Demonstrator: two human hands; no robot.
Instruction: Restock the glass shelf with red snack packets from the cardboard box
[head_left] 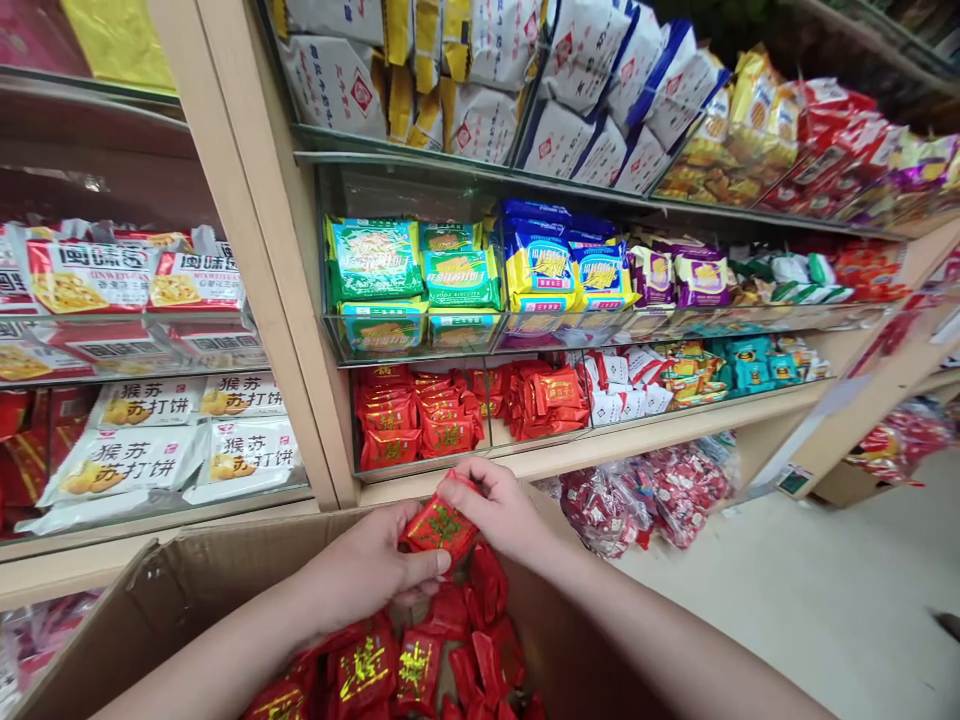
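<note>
The left hand (375, 560) and right hand (504, 508) have their fingers closed on one red packet (441, 527), gripped at opposite sides, probably to steady it, above an open carton (105, 625). Its walls seem to contain the loose packets (364, 665) inside; glass dividers likely keep the shelf's red packets (450, 425) apart.

"SODA BISCUITS" on green packet (461, 280), "苏打饼" on white packet (139, 458)

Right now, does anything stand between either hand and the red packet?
Nothing visible: the left hand and right hand both grip the red packet directly, with more red packets below in the cardboard box.
</note>
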